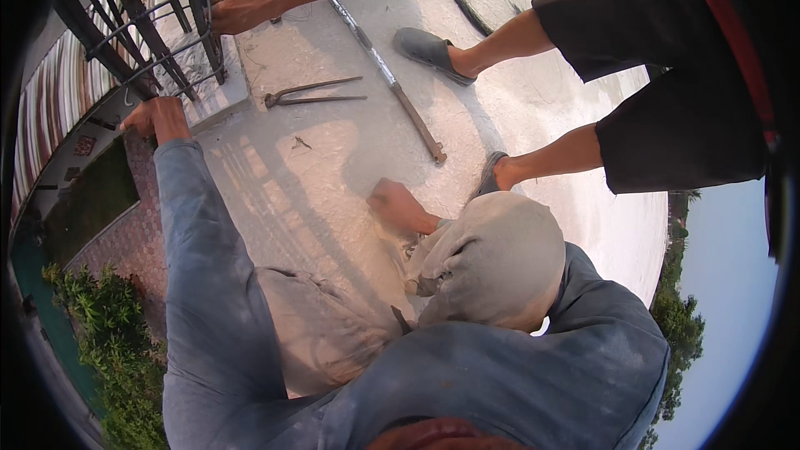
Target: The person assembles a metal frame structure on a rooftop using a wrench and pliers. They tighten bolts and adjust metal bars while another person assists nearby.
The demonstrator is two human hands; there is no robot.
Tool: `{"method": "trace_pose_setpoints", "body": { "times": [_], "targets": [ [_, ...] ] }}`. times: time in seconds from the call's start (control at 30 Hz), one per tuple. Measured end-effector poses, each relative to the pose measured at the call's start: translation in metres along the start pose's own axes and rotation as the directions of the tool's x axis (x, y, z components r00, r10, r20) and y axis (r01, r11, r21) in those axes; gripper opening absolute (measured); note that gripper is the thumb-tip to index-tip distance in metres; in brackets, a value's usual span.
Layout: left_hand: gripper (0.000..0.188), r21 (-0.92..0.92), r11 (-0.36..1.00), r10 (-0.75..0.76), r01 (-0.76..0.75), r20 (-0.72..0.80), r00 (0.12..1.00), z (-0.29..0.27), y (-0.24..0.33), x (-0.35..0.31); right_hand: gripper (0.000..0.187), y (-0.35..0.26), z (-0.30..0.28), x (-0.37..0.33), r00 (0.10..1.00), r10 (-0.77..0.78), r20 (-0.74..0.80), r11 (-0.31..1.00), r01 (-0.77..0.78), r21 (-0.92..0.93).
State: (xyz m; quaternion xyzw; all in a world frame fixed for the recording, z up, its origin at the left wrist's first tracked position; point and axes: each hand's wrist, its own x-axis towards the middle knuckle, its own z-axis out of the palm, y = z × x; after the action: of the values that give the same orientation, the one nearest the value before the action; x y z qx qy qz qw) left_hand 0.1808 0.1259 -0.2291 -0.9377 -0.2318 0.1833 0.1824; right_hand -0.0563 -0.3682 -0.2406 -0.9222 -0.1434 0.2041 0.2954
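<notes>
My left arm reaches out to the rebar cage [146,21] at the far left. My left hand [157,119] is closed around the foot of one of its upright bars, by the slab's edge; some fingers are hidden. Near my bent right knee, low over the concrete, my right hand [402,205] is curled closed, and what it holds, if anything, does not show. A pair of long-handled pincers [312,93] lies on the slab between my hands, jaws toward the cage. Beyond it lies a long metal bar [387,79], partly whitish, with a notched end.
A co-worker in black shorts [642,25] and dark clogs [429,52] stands at the right. That person's hand [233,12] is on the cage. A bundle of tie wire [467,4] lies farther off. Past the slab's left edge, a paved yard and a bush [108,325] lie below.
</notes>
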Motion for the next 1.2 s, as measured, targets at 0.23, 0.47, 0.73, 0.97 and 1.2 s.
{"method": "trace_pose_setpoints", "body": {
  "times": [0.23,0.47,0.73,0.97,1.2],
  "targets": [
    [0.036,-0.036,0.998,-0.053,0.053,0.010,0.999,0.003,-0.005,-0.010,0.024,-0.052,-0.057,0.039,0.999,-0.051,0.019,0.983,0.047,0.179],
    [0.040,0.033,0.991,-0.127,0.126,0.005,0.992,-0.008,0.002,-0.012,0.026,-0.016,-0.034,0.074,0.999,0.005,-0.035,0.977,0.003,0.215],
    [0.041,-0.099,0.976,-0.158,0.193,0.283,0.946,0.027,-0.013,0.048,0.024,0.001,-0.046,0.127,0.976,0.091,-0.197,0.951,-0.027,0.307],
    [0.037,0.051,0.992,-0.123,0.117,0.133,0.983,0.019,0.015,0.042,0.025,0.023,-0.055,0.102,0.949,0.188,-0.255,0.944,-0.102,0.314],
    [0.041,-0.003,0.976,-0.215,0.218,0.142,0.966,0.061,-0.011,0.087,0.024,0.049,-0.058,0.074,0.892,0.227,-0.391,0.919,-0.063,0.388]
  ]
}}
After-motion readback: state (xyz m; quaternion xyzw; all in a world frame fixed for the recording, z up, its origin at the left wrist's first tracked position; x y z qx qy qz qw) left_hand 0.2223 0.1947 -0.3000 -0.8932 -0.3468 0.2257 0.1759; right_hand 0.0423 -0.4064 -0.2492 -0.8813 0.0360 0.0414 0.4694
